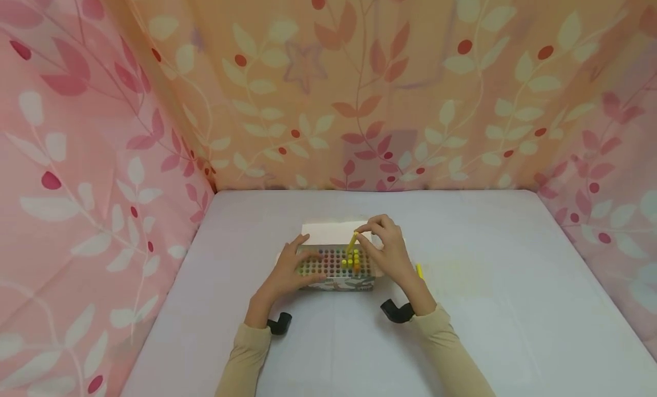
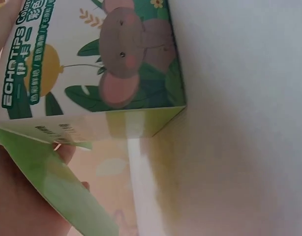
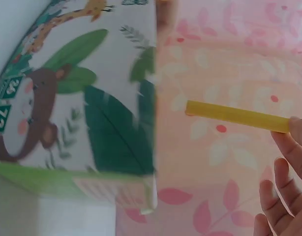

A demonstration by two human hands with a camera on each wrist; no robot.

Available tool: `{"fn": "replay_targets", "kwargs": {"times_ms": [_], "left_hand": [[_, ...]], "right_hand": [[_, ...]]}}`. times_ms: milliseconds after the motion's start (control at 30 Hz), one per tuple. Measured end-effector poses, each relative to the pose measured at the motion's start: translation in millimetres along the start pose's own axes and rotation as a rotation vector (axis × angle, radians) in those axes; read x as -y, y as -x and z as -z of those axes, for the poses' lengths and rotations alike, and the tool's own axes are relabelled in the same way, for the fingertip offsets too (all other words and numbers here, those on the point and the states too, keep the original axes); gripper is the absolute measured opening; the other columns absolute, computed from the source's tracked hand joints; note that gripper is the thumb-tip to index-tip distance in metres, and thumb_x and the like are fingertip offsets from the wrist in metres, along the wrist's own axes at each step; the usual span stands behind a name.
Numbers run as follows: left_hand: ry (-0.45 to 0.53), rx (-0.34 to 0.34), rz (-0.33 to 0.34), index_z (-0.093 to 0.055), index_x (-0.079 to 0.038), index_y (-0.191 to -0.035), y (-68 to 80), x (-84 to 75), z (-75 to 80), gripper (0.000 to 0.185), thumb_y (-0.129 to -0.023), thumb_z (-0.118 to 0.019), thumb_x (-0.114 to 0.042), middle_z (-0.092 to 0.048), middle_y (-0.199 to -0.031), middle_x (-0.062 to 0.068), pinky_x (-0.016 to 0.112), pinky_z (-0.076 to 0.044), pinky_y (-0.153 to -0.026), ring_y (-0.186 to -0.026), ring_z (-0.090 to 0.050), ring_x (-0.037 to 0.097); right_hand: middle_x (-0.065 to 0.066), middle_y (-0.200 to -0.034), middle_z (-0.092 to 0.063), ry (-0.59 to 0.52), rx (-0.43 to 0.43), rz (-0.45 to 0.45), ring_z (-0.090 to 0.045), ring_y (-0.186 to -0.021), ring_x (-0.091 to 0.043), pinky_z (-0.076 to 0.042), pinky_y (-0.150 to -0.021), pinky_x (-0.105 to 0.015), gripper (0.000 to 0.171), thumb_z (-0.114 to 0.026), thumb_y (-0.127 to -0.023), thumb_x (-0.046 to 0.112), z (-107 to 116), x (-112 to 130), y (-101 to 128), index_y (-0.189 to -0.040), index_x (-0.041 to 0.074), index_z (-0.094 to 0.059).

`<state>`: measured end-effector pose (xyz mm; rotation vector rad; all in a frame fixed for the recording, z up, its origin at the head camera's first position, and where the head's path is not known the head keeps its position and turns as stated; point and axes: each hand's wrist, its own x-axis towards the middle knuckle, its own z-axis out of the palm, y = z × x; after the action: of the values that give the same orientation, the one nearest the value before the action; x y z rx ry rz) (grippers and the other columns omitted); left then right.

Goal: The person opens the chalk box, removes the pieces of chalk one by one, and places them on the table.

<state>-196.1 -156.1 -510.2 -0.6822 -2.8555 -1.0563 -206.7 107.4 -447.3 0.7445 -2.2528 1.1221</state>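
An open box (image 1: 336, 281) with animal and leaf prints stands on the white table, its top a grid of holes filled with coloured sticks. My left hand (image 1: 293, 270) rests on the box's left side, fingers spread over the holes. My right hand (image 1: 386, 243) pinches a yellow stick (image 1: 352, 243) just above the box's right part, near several yellow and orange stick ends (image 1: 352, 262). The right wrist view shows the yellow stick (image 3: 237, 116) held at its end by my fingertips (image 3: 294, 140) beside the box (image 3: 77, 103). The left wrist view shows the box's printed side (image 2: 92, 59) up close.
A loose yellow stick (image 1: 419, 270) lies on the table (image 1: 513, 306) right of my right wrist. The box's white lid flap (image 1: 333, 233) lies open behind it. Pink floral fabric walls (image 1: 92, 157) enclose the table on the left, back and right.
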Motion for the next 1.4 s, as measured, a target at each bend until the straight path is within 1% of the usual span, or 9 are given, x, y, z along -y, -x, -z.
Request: {"fn": "replay_targets", "kwargs": {"times_ms": [100,233,333,533,633,867,1067,1167,1400], "left_hand": [[-0.042,-0.008,-0.036,-0.066,-0.029,-0.109,2.7,-3.1,1.4,0.049,-0.074,-0.064,-0.064,-0.024,-0.152,0.007,0.060,-0.005,-0.111,-0.142,-0.011,0.029],[-0.120,-0.029,-0.088,-0.067,-0.031,-0.105,3.2,-6.1,3.9,0.049,-0.073,-0.061,-0.068,-0.026,-0.151,0.004,0.061,-0.003,-0.110,-0.143,-0.007,0.027],[-0.151,-0.047,-0.116,-0.068,-0.031,-0.101,-0.1,-7.7,5.8,0.049,-0.071,-0.062,-0.069,-0.029,-0.150,0.002,0.062,-0.004,-0.110,-0.143,-0.010,0.024],[-0.076,-0.030,-0.139,-0.069,-0.027,-0.097,-5.8,-9.0,7.4,0.047,-0.068,-0.069,-0.064,-0.035,-0.147,0.004,0.059,-0.008,-0.111,-0.141,-0.020,0.025],[-0.047,-0.025,-0.135,-0.069,-0.026,-0.093,-6.0,-8.0,7.2,0.044,-0.067,-0.071,-0.061,-0.036,-0.146,0.005,0.059,-0.009,-0.111,-0.140,-0.021,0.028],[0.011,-0.007,-0.105,-0.069,-0.025,-0.094,-3.8,-5.1,5.4,0.043,-0.069,-0.072,-0.059,-0.033,-0.148,0.003,0.058,-0.006,-0.112,-0.141,-0.017,0.025],[0.040,-0.020,-0.124,-0.069,-0.026,-0.094,-2.9,-3.2,0.6,0.039,-0.070,-0.071,-0.058,-0.033,-0.148,0.006,0.061,-0.005,-0.110,-0.141,-0.015,0.028],[0.046,-0.014,-0.122,-0.069,-0.027,-0.095,-3.1,-2.7,-0.1,0.039,-0.071,-0.071,-0.058,-0.031,-0.149,0.006,0.060,-0.004,-0.111,-0.142,-0.014,0.028],[0.039,-0.016,-0.115,-0.069,-0.027,-0.095,-2.9,-2.9,0.4,0.038,-0.073,-0.069,-0.057,-0.030,-0.149,0.004,0.061,-0.005,-0.110,-0.142,-0.013,0.028]], "right_hand": [[-0.004,-0.095,-0.054,-0.038,-0.012,-0.033,-0.051,-0.091,-0.021,-0.038,-0.084,-0.045,0.009,-0.071,-0.082,0.012,8,0,3,-0.091,0.012,-0.070],[-0.003,-0.095,-0.054,-0.050,-0.020,-0.090,-0.050,-0.095,-0.020,-0.038,-0.085,-0.043,0.009,-0.070,-0.083,0.013,21,-3,7,-0.092,0.012,-0.070],[-0.002,-0.095,-0.055,-0.043,-0.037,-0.118,-0.050,-0.096,-0.019,-0.038,-0.084,-0.040,0.010,-0.070,-0.083,0.012,33,-7,8,-0.093,0.012,-0.070],[-0.002,-0.094,-0.056,0.025,-0.088,-0.140,-0.051,-0.086,-0.016,-0.038,-0.072,-0.025,0.009,-0.070,-0.083,0.010,67,-19,12,-0.092,0.011,-0.068],[-0.002,-0.093,-0.057,0.063,-0.084,-0.157,-0.051,-0.083,-0.014,-0.038,-0.071,-0.027,0.008,-0.069,-0.083,0.010,83,-26,15,-0.091,0.010,-0.067],[0.004,-0.088,-0.059,0.148,0.053,-0.280,-0.050,-0.079,-0.010,-0.038,-0.071,-0.036,0.007,-0.067,-0.086,0.019,112,-42,29,-0.090,0.014,-0.066],[0.001,-0.087,-0.059,0.238,0.162,-0.322,-0.053,-0.080,-0.019,-0.042,-0.067,-0.031,0.013,-0.063,-0.089,0.025,126,-56,39,-0.092,0.012,-0.065],[0.001,-0.089,-0.060,0.246,0.213,-0.349,-0.054,-0.082,-0.020,-0.043,-0.063,-0.029,0.014,-0.062,-0.090,0.027,130,-61,43,-0.092,0.013,-0.065],[-0.002,-0.090,-0.062,0.211,0.346,-0.390,-0.053,-0.081,-0.018,-0.043,-0.065,-0.030,0.015,-0.061,-0.090,0.027,132,-71,50,-0.091,0.012,-0.066]]}}
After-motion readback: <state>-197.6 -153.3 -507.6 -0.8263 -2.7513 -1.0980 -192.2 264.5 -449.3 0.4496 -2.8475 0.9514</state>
